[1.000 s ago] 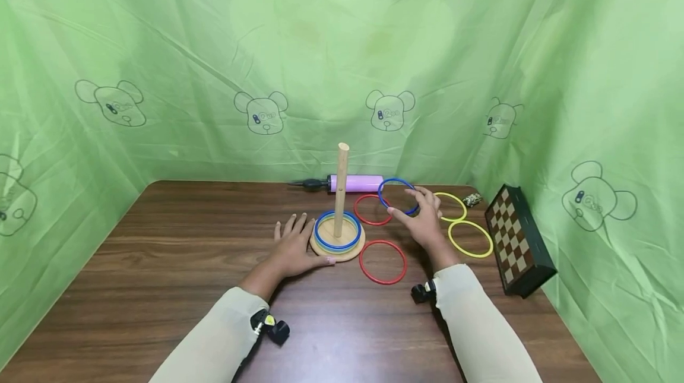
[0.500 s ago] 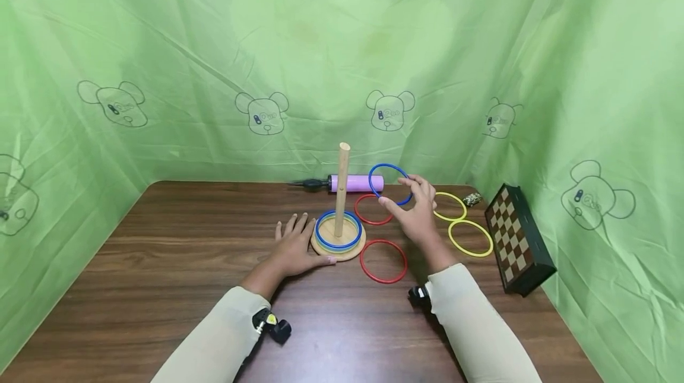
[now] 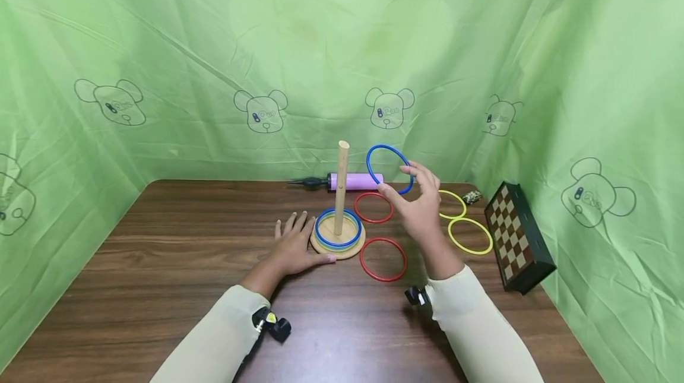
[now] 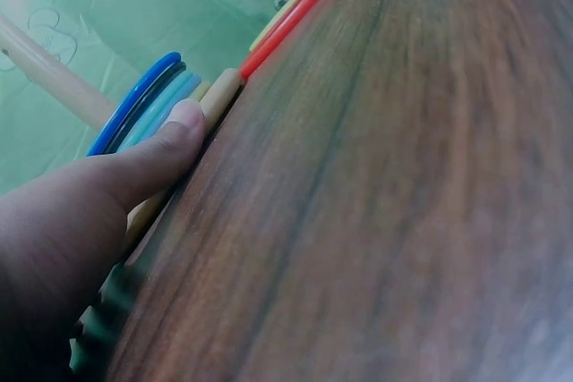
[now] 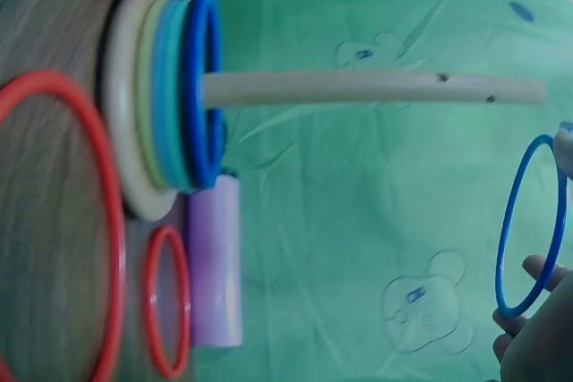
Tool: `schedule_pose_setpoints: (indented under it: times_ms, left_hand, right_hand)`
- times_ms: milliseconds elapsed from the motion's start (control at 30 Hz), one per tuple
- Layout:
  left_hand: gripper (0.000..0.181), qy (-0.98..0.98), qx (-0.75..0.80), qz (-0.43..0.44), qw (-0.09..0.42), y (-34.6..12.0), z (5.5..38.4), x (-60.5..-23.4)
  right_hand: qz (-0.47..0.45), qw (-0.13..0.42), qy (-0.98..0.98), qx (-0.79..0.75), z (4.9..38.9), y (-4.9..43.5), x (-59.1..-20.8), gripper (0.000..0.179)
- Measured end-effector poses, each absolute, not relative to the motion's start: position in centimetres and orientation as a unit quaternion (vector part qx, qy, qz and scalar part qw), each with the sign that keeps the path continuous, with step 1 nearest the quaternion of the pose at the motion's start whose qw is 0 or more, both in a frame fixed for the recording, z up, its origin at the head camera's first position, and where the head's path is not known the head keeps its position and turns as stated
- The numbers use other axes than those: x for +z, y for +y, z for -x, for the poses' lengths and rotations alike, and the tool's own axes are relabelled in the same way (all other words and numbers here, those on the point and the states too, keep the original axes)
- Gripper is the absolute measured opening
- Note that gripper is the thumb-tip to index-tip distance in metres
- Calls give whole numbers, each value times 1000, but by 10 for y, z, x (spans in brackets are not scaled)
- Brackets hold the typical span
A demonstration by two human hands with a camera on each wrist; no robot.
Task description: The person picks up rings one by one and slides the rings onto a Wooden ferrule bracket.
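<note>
My right hand (image 3: 422,211) pinches a blue ring (image 3: 382,146) between thumb and fingers, tilted and raised to the right of a wooden peg (image 3: 341,193). In the right wrist view, the raised blue ring (image 5: 500,257) appears off the peg's tip. The peg rises from a round wooden base (image 3: 351,252). Around its foot lie several stacked rings, with a blue ring (image 5: 192,87) on top and light blue, green and yellowish ones beneath. My left hand (image 3: 291,252) rests at the base's left side, fingers spread, its thumb (image 4: 183,123) against the base's edge.
Two red rings (image 3: 383,239) lie flat right of the base. Two yellow rings (image 3: 450,231) are farther right, by a small patterned object (image 3: 472,198). A checkered board box (image 3: 510,237) stands on its side near the right edge. Behind the peg lies a purple hand pump (image 3: 355,181).
The right hand has lifted the blue ring upward and slightly left, from just over the far red ring to above the pump. The left hand stays on the base.
</note>
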State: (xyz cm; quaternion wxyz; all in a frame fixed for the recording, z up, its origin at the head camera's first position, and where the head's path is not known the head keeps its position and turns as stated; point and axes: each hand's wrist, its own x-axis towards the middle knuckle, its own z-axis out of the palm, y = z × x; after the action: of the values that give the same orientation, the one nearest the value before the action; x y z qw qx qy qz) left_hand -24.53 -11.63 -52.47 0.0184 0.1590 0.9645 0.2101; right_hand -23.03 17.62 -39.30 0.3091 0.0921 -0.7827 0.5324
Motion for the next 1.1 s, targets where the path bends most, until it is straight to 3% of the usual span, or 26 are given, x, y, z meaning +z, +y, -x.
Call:
schedule_pose_setpoints:
  times_ms: [400,600,800,967,1100]
  left_hand:
    - [129,962,220,-157,23,-118,246,-525]
    - [129,963,216,-158,18,-120,246,-525]
    - [129,964,213,-161,19,-119,245,-525]
    - [130,963,212,-163,24,-117,245,-526]
    - [130,964,210,-164,24,-118,246,-526]
  right_hand:
    - [-148,379,-773,487,221,150,-362,58]
    - [-196,384,-756,492,224,133,-351,64]
    - [-208,344,-769,497,226,121,-346,101]
    - [-189,283,-784,519,226,120,-353,83]
    - [-181,248,-795,524,227,120,-362,85]
